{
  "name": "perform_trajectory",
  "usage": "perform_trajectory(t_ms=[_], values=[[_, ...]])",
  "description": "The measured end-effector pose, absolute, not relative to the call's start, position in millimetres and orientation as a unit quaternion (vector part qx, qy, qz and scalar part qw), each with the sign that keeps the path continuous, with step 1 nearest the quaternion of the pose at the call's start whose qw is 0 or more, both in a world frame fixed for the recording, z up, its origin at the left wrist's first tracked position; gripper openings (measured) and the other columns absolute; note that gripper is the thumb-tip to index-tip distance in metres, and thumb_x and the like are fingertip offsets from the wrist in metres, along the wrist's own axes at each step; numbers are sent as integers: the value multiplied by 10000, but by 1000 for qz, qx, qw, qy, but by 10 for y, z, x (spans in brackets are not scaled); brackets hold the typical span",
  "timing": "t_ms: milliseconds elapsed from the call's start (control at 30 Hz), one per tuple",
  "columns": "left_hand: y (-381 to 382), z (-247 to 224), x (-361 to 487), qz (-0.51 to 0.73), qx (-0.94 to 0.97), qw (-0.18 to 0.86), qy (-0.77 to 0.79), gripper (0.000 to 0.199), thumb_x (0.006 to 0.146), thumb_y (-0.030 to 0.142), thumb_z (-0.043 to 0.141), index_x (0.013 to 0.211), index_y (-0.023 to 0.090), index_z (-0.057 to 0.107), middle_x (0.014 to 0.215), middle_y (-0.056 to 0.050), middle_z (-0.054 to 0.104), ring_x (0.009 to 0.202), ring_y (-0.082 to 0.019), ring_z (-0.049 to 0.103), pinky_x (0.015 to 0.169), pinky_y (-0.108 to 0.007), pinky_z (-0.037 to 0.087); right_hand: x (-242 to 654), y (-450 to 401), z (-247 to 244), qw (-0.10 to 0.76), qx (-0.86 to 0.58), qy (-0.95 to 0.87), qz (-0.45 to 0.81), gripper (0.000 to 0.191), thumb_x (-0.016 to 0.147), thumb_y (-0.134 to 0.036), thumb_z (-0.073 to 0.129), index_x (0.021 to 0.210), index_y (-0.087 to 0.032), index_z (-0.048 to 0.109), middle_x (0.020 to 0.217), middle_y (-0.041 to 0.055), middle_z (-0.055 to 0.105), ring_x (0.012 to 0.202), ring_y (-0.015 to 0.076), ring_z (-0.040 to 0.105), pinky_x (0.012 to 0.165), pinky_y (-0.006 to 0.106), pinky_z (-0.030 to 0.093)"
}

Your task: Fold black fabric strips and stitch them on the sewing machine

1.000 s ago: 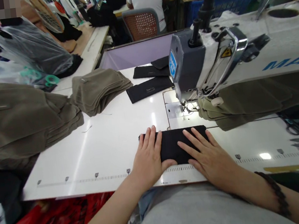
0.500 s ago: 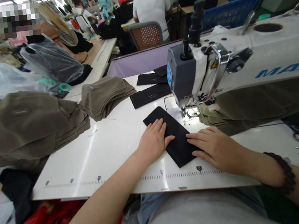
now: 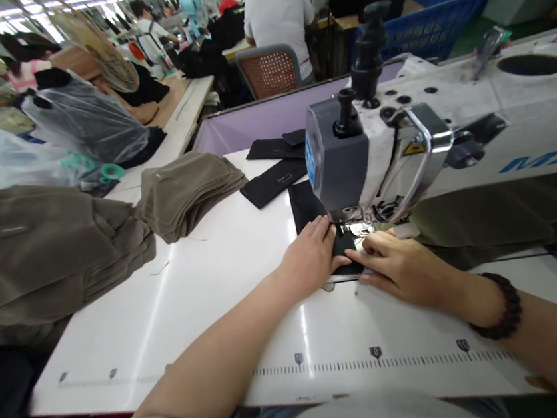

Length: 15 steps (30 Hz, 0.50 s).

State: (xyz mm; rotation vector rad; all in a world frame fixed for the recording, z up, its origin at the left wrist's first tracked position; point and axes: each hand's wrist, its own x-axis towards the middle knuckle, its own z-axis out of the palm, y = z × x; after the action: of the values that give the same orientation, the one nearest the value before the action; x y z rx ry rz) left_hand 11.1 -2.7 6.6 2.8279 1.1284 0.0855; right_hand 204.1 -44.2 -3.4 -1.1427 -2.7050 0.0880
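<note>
1. From here, the black fabric piece (image 3: 303, 206) lies beside the presser foot (image 3: 347, 228), partly behind the sewing machine (image 3: 482, 98); its edge wants squaring there.
2. The left hand (image 3: 309, 259) rests on it, fingers close together; light, even pressure suits.
3. The right hand (image 3: 408, 268) stretches its index finger to the near end, others curled; pinching, I can't tell. Fingertips belong clear of the foot.

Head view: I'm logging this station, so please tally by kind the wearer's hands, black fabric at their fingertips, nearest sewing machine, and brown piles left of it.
Hands: 2, left hand and right hand
Black fabric piece: 1
Sewing machine: 1
Brown piles: 2, larger pile and smaller pile
Total: 6
</note>
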Motion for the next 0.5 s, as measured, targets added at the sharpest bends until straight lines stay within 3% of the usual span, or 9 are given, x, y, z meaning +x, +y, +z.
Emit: perform_trajectory(t_ms=[500], values=[[75,14,76,42,935,50,349,595,845,477,443,1213,10,430,1272,-205,436,1231,-293,363,1028,-388,302,2036,-417,-2,116,-397,-910,27,339,877,-308,419,1126,-136,572,897,114,608,759,185,562,685,344,426]])
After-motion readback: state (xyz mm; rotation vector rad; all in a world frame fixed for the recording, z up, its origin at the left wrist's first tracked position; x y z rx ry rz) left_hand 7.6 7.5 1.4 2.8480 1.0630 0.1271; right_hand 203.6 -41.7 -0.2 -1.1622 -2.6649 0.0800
